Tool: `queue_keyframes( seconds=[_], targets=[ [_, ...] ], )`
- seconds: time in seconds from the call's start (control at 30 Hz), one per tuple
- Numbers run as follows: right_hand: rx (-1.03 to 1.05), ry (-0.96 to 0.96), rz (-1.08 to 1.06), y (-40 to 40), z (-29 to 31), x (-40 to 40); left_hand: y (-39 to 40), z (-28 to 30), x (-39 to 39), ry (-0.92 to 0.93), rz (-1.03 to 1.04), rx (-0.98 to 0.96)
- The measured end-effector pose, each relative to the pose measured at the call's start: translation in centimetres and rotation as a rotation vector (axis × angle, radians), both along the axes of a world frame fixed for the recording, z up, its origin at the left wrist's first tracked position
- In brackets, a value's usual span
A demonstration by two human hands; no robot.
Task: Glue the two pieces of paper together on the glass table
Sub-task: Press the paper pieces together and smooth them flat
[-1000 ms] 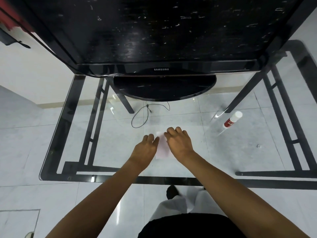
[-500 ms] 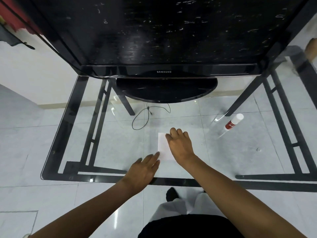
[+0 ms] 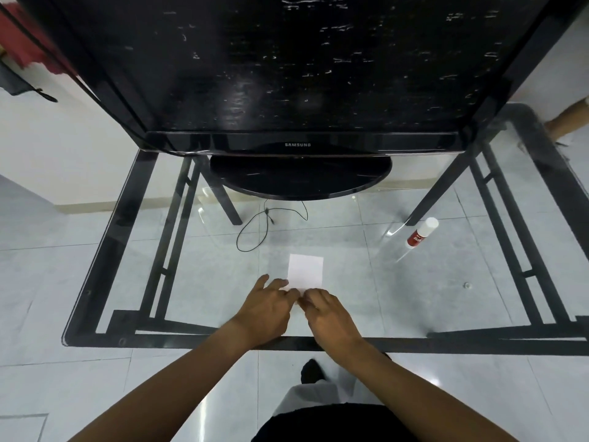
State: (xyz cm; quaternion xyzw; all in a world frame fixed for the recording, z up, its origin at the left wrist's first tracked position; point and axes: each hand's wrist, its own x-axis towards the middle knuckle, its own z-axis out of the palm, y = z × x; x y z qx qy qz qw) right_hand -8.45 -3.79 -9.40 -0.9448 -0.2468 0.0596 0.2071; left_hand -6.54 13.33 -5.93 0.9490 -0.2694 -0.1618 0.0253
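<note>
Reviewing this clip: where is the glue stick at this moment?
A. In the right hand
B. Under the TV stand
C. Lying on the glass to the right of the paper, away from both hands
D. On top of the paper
C. The glue stick lies capped on the glass table, off to the right of the paper, while the left hand and right hand both work at the paper's near edge.

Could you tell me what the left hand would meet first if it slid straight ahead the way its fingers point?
Probably the white paper: the left hand points up and slightly right, with its fingertips already at the paper's near edge. Beyond that lies bare glass table.
</note>
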Motion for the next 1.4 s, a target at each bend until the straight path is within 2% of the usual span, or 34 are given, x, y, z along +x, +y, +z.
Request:
queue_keyframes(
  seconds=[0.13, 0.2, 0.27, 0.37, 0.43, 0.57, 0.87, 1.03, 1.17, 1.3, 1.4],
  targets=[
    [0.03, 0.114, -0.026, -0.6, 0.7, 1.6, 1.3, -0.2, 2.2, 0.199, 0.277, -0.267],
    [-0.016, 0.113, 0.01, -0.7, 0.6, 2.2, 1.8, 0.0, 3.0, 0.228, 0.298, -0.294],
    [-0.054, 0.056, 0.061, -0.4, 0.7, 2.2, 1.9, -0.1, 2.9, 0.207, 0.239, -0.257],
    [-0.077, -0.043, 0.113, -0.5, 0.8, 0.8, 0.9, -0.3, 1.4, 0.087, 0.058, -0.027],
    [-0.114, -0.056, 0.123, -1.0, 0.4, -0.2, 0.0, -0.3, -0.2, 0.046, -0.044, 0.144],
    [-0.214, -0.037, 0.118, -1.9, -0.2, -1.1, -1.4, -0.1, -2.3, 0.064, -0.109, 0.289],
    [-0.23, -0.029, 0.048, -4.2, -1.0, -0.8, -0.6, -0.4, -3.3, 0.092, -0.071, 0.363],
    [-0.271, -0.103, -0.014, -3.3, -0.6, 1.2, -0.5, -0.2, -2.9, 0.112, -0.088, 0.368],
    [-0.333, -0.029, -0.119, -2.2, -0.1, 4.4, -0.4, -0.3, -3.0, 0.111, -0.074, 0.357],
    [-0.349, 0.003, -0.145, -1.8, 0.2, 7.1, -0.7, -0.3, -1.8, 0.065, -0.037, 0.263],
    [-0.376, 0.049, -0.138, -2.0, 0.0, 7.4, -1.9, -0.6, 0.4, 0.031, 0.096, 0.168]
  ],
)
